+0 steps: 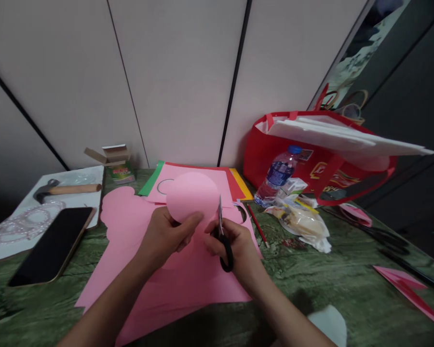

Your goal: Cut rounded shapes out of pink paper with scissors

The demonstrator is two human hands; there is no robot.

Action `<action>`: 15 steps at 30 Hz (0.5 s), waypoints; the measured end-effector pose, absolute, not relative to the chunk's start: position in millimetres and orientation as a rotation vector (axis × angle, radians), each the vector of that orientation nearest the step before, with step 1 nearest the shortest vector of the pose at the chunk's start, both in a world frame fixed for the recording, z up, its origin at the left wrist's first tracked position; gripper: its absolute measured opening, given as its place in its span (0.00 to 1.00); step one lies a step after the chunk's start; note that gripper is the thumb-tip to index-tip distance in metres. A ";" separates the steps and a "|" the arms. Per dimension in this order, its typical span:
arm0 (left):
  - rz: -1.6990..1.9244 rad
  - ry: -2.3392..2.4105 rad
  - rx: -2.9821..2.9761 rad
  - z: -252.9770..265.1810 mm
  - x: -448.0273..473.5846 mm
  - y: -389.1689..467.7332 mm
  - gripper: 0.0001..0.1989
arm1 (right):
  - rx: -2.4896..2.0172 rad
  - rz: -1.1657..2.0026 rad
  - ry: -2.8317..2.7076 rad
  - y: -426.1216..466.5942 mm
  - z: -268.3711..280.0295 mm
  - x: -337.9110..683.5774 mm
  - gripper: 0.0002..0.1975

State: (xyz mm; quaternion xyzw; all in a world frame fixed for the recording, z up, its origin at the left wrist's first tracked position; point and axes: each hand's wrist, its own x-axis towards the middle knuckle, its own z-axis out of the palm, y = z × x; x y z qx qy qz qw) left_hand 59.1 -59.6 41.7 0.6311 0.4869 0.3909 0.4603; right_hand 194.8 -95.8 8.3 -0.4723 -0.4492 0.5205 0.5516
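Note:
Between thumb and fingers, my left hand [171, 231] grips a round pink paper disc [192, 193], held up above the table. My right hand [235, 238] is closed around the black handles of a pair of scissors [220, 219]. Their blades point upward at the right edge of the disc; whether they touch it I cannot tell. Large cut sheets of pink paper [126, 270] lie beneath both hands. Behind the disc is a stack of coloured sheets, with a pink sheet [213, 180] on top that carries a drawn circle.
Left are a phone [52, 246], a hammer [72, 189], a beaded string [27, 224] and an opened small box [119, 166]. To the right stand a water bottle [280, 176] and a red bag [260, 149], near a red pencil [257, 224] and a plastic-wrapped packet [305, 221].

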 end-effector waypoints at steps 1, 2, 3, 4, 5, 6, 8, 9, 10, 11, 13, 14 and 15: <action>0.945 1.197 1.560 41.6 58.8 -59.8 0.22 | -1.119 1.234 -1.057 -95.6 9.3 195.2 0.13; 0.930 1.194 1.565 41.5 58.6 -60.0 0.22 | -1.118 1.233 -1.056 -95.5 10.2 195.7 0.13; 0.917 1.192 1.571 41.4 58.5 -60.2 0.22 | -1.115 1.230 -1.061 -95.3 10.9 196.2 0.13; 0.907 1.190 1.574 41.3 58.5 -60.3 0.22 | -1.107 1.223 -1.065 -95.2 11.3 196.6 0.13; 0.897 1.188 1.572 41.2 58.7 -60.4 0.22 | -1.098 1.218 -1.070 -95.1 11.4 197.1 0.13; 0.890 1.186 1.569 41.2 58.9 -60.4 0.22 | -1.091 1.218 -1.074 -95.1 11.2 197.4 0.13; 0.885 1.176 1.571 41.3 59.3 -60.2 0.22 | -1.086 1.224 -1.079 -95.2 10.6 197.8 0.13; 0.886 1.173 1.574 41.5 59.4 -60.1 0.22 | -1.089 1.227 -1.080 -95.3 10.1 197.9 0.13; 0.887 1.170 1.576 41.7 59.5 -60.0 0.21 | -1.093 1.230 -1.080 -95.5 9.7 198.0 0.13; 0.888 1.171 1.577 41.8 59.5 -59.9 0.21 | -1.096 1.232 -1.078 -95.7 9.3 198.1 0.13; 0.890 1.178 1.577 41.9 59.6 -59.7 0.21 | -1.093 1.231 -1.075 -95.9 8.5 198.0 0.13; 0.888 1.181 1.578 41.9 59.7 -59.7 0.21 | -1.094 1.228 -1.073 -95.9 8.3 197.9 0.13; 0.887 1.181 1.582 41.8 59.8 -59.7 0.22 | -1.099 1.223 -1.071 -95.9 8.3 197.7 0.13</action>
